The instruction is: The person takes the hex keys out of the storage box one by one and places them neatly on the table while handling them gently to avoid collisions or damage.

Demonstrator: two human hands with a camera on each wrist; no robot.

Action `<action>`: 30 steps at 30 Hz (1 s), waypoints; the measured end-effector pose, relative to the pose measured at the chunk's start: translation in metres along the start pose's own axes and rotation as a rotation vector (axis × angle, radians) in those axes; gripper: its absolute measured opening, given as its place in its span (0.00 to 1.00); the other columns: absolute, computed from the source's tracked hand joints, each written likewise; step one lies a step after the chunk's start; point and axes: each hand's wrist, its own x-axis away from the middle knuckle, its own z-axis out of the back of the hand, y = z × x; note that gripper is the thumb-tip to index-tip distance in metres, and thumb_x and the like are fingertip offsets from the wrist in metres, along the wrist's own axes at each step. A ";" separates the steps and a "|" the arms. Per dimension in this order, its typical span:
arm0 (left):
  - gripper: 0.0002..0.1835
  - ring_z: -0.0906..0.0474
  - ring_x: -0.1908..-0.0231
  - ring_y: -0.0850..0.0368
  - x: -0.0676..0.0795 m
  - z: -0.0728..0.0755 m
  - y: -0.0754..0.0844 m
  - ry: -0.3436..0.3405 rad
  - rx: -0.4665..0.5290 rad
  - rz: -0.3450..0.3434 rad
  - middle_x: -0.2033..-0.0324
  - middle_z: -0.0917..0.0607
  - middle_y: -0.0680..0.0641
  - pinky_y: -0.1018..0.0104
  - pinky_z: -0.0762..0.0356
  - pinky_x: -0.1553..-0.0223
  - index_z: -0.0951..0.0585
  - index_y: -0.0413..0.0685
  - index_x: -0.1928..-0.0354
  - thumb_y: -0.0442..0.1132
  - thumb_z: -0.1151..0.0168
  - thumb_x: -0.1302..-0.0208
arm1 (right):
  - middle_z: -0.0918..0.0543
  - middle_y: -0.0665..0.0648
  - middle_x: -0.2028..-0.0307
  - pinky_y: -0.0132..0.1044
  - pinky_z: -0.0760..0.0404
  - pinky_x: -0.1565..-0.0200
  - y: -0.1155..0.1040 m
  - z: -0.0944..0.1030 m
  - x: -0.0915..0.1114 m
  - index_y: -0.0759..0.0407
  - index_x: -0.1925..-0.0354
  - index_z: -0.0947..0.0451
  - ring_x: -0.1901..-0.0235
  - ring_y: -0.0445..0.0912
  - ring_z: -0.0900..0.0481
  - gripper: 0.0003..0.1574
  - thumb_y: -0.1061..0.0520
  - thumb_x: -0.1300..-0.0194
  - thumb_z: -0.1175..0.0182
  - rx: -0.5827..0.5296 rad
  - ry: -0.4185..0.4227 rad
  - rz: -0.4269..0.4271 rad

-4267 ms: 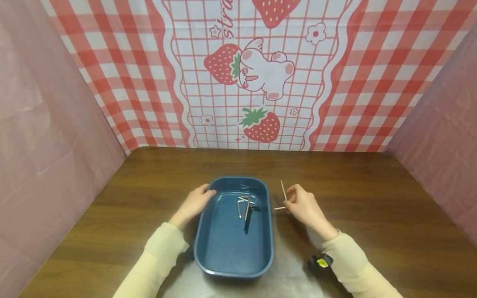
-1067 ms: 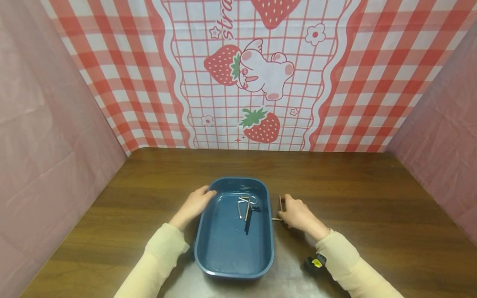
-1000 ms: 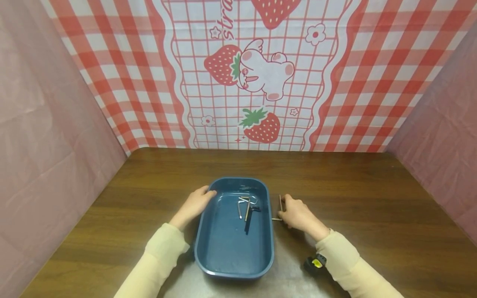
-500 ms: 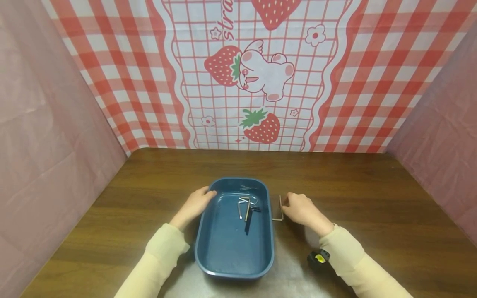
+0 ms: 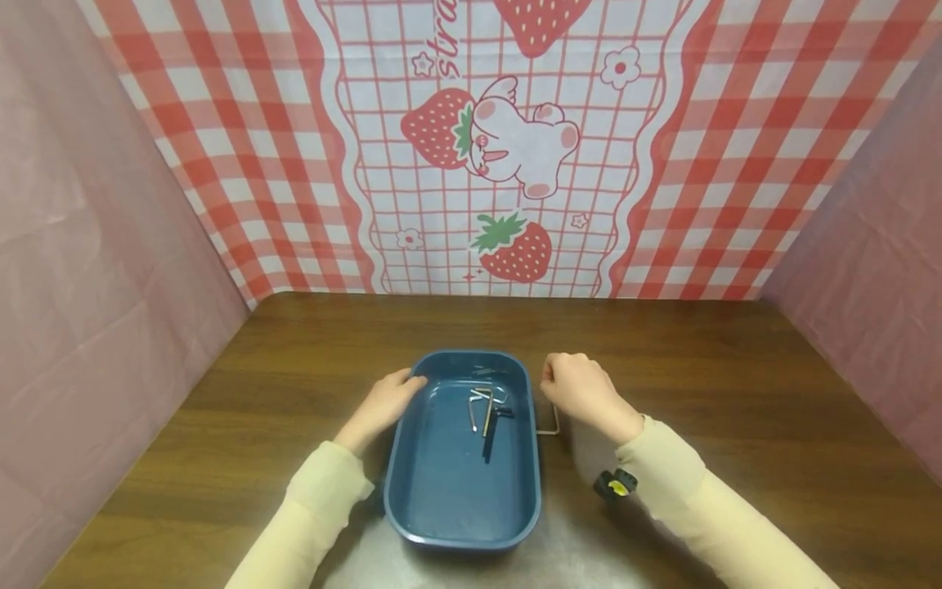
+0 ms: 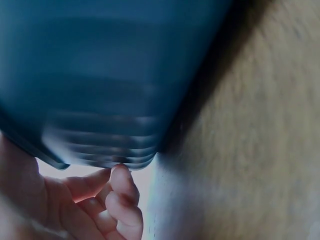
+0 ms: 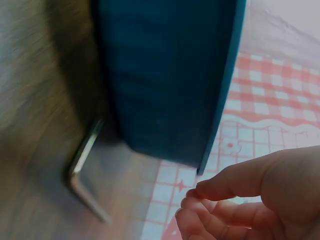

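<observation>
My left hand (image 5: 386, 405) holds the far left side of a blue plastic bin (image 5: 464, 503), thumb over the rim; in the left wrist view its fingers (image 6: 122, 182) bear on the outer wall. Several hex keys lie in the bin's far half, among them a brass-coloured one (image 5: 488, 413), a small silver one (image 5: 472, 415) and a black one (image 5: 489, 446). Another L-shaped hex key (image 7: 76, 175) lies on the table just right of the bin. Above it and by the bin's right rim, my right hand (image 5: 585, 393) has loosely bent fingers with nothing in them.
The brown wooden table (image 5: 309, 335) reaches back to a red-and-white strawberry cloth (image 5: 515, 155). Pink cloth (image 5: 96, 245) hangs at both sides. A black and yellow device (image 5: 616, 485) sits at my right wrist.
My right hand has lowered the hex key to the table beside the bin, let it go, and moved up and away from it towards the bin's far right rim. The left hand has stayed put.
</observation>
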 end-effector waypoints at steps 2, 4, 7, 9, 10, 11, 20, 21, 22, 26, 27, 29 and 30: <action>0.25 0.27 0.48 0.42 0.000 0.001 0.000 0.000 0.003 0.003 0.50 0.22 0.38 0.48 0.32 0.47 0.27 0.38 0.45 0.50 0.57 0.34 | 0.27 0.52 0.83 0.34 0.32 0.80 -0.007 0.000 -0.002 0.59 0.79 0.27 0.82 0.43 0.31 0.05 0.63 0.48 0.46 -0.011 0.003 0.006; 0.26 0.27 0.48 0.42 0.000 0.001 0.000 -0.005 0.001 0.005 0.49 0.22 0.37 0.48 0.32 0.47 0.28 0.38 0.45 0.50 0.57 0.34 | 0.26 0.52 0.82 0.34 0.32 0.80 -0.014 0.000 -0.004 0.58 0.78 0.26 0.82 0.43 0.31 0.05 0.63 0.48 0.45 -0.016 0.009 0.019; 0.27 0.29 0.46 0.41 0.000 0.000 0.000 -0.011 -0.003 0.005 0.47 0.24 0.36 0.47 0.33 0.45 0.29 0.37 0.43 0.50 0.57 0.34 | 0.25 0.51 0.81 0.34 0.33 0.81 -0.023 0.000 -0.006 0.57 0.78 0.26 0.82 0.44 0.30 0.04 0.64 0.48 0.45 -0.017 0.020 0.027; 0.27 0.30 0.45 0.40 0.000 0.000 -0.001 -0.015 -0.002 0.007 0.46 0.25 0.36 0.47 0.34 0.45 0.30 0.36 0.42 0.50 0.57 0.34 | 0.25 0.51 0.81 0.34 0.33 0.82 -0.028 0.000 -0.007 0.57 0.78 0.26 0.82 0.44 0.30 0.04 0.63 0.49 0.44 -0.007 0.040 0.038; 0.27 0.30 0.45 0.40 0.000 0.000 0.000 -0.015 0.002 0.010 0.46 0.25 0.36 0.47 0.35 0.44 0.30 0.36 0.42 0.50 0.57 0.34 | 0.25 0.51 0.81 0.35 0.33 0.82 -0.030 -0.001 -0.008 0.56 0.78 0.26 0.82 0.44 0.30 0.05 0.63 0.49 0.44 0.002 0.052 0.044; 0.27 0.30 0.45 0.40 0.000 0.001 0.000 -0.016 0.007 0.012 0.46 0.25 0.36 0.47 0.35 0.44 0.30 0.36 0.42 0.50 0.57 0.34 | 0.25 0.51 0.80 0.35 0.33 0.82 -0.032 -0.001 -0.008 0.55 0.78 0.26 0.82 0.44 0.30 0.05 0.63 0.49 0.44 0.009 0.064 0.049; 0.26 0.27 0.48 0.43 0.000 0.001 0.000 -0.009 0.023 0.012 0.49 0.22 0.38 0.48 0.32 0.47 0.28 0.39 0.44 0.51 0.57 0.34 | 0.25 0.51 0.78 0.37 0.29 0.81 -0.045 -0.014 -0.010 0.56 0.77 0.23 0.78 0.44 0.27 0.07 0.67 0.52 0.45 0.136 0.157 0.251; 0.26 0.27 0.48 0.43 0.000 0.001 0.000 -0.007 0.024 0.013 0.49 0.22 0.39 0.48 0.32 0.47 0.28 0.39 0.44 0.51 0.57 0.34 | 0.24 0.51 0.78 0.37 0.28 0.81 -0.046 -0.016 -0.010 0.56 0.76 0.22 0.78 0.44 0.27 0.08 0.67 0.52 0.45 0.156 0.158 0.283; 0.26 0.27 0.48 0.43 0.000 0.001 0.000 -0.006 0.023 0.011 0.49 0.22 0.39 0.48 0.32 0.47 0.28 0.39 0.44 0.51 0.57 0.34 | 0.24 0.52 0.78 0.38 0.27 0.80 -0.047 -0.018 -0.010 0.56 0.76 0.21 0.78 0.45 0.26 0.08 0.67 0.52 0.45 0.178 0.155 0.314; 0.25 0.26 0.49 0.43 0.000 0.000 0.000 -0.002 0.021 0.004 0.50 0.22 0.39 0.47 0.32 0.48 0.28 0.39 0.45 0.50 0.57 0.34 | 0.20 0.53 0.76 0.38 0.26 0.76 -0.051 -0.022 -0.009 0.57 0.74 0.19 0.77 0.46 0.23 0.08 0.67 0.49 0.43 0.230 0.138 0.397; 0.25 0.26 0.49 0.43 0.000 0.000 -0.001 -0.003 0.021 0.004 0.49 0.22 0.39 0.47 0.32 0.48 0.28 0.39 0.44 0.50 0.57 0.34 | 0.20 0.54 0.76 0.38 0.26 0.76 -0.052 -0.023 -0.009 0.57 0.73 0.19 0.76 0.46 0.23 0.07 0.66 0.48 0.42 0.243 0.132 0.408; 0.25 0.27 0.49 0.43 0.000 0.000 -0.001 -0.002 0.018 0.003 0.49 0.22 0.38 0.47 0.32 0.47 0.28 0.39 0.44 0.50 0.56 0.34 | 0.19 0.53 0.75 0.37 0.26 0.76 -0.054 -0.025 -0.007 0.57 0.73 0.18 0.76 0.46 0.22 0.07 0.66 0.49 0.41 0.267 0.113 0.424; 0.25 0.27 0.48 0.43 0.000 0.000 -0.001 -0.003 0.017 0.002 0.49 0.22 0.38 0.47 0.32 0.47 0.28 0.38 0.44 0.50 0.56 0.34 | 0.19 0.53 0.75 0.37 0.26 0.76 -0.055 -0.026 -0.007 0.56 0.73 0.18 0.76 0.45 0.22 0.07 0.66 0.49 0.41 0.279 0.104 0.430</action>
